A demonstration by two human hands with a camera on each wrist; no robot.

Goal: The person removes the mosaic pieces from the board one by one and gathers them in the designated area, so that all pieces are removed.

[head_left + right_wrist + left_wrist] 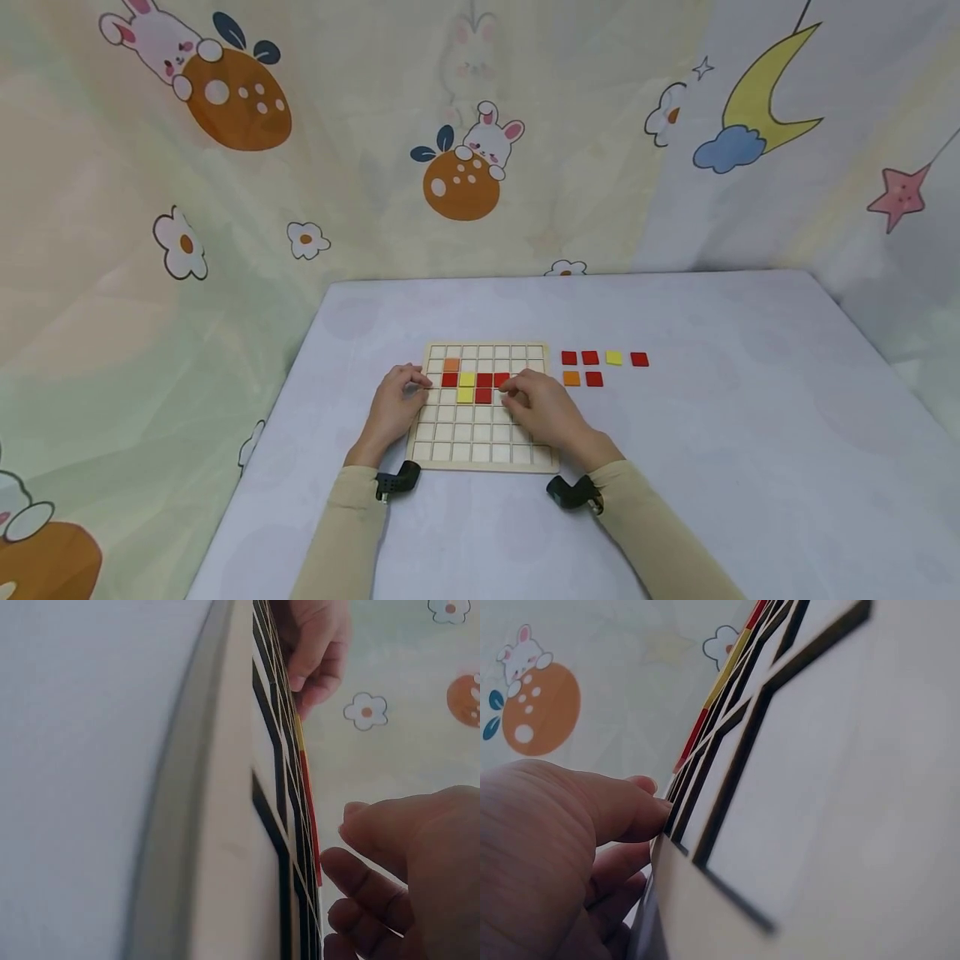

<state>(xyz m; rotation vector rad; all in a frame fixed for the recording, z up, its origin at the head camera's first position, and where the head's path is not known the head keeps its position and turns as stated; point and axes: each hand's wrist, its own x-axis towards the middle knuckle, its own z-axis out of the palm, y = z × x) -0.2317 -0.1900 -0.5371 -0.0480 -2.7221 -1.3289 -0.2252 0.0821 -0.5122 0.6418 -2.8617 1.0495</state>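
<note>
A wooden grid board (pixel 471 454) lies on the table, with several red, yellow and orange square tiles set in its upper cells. At its left edge, my left hand (pixel 395 406) holds the frame, thumb on top and the other fingers along the side, as the left wrist view (pixel 562 832) shows. My right hand (pixel 546 406) is over the board's right part, its index fingertip at a red tile (pixel 501 380). In the right wrist view, thumb and index finger (pixel 352 874) stand apart with nothing between them. Its fingers partly hide the cells beneath.
Right of the board lie loose tiles in two rows: several red ones (pixel 590 357), a yellow one (pixel 613 357) and an orange one (pixel 572 378). A pale cloth covers the table (pixel 720 433). A printed curtain (pixel 360 150) hangs behind it.
</note>
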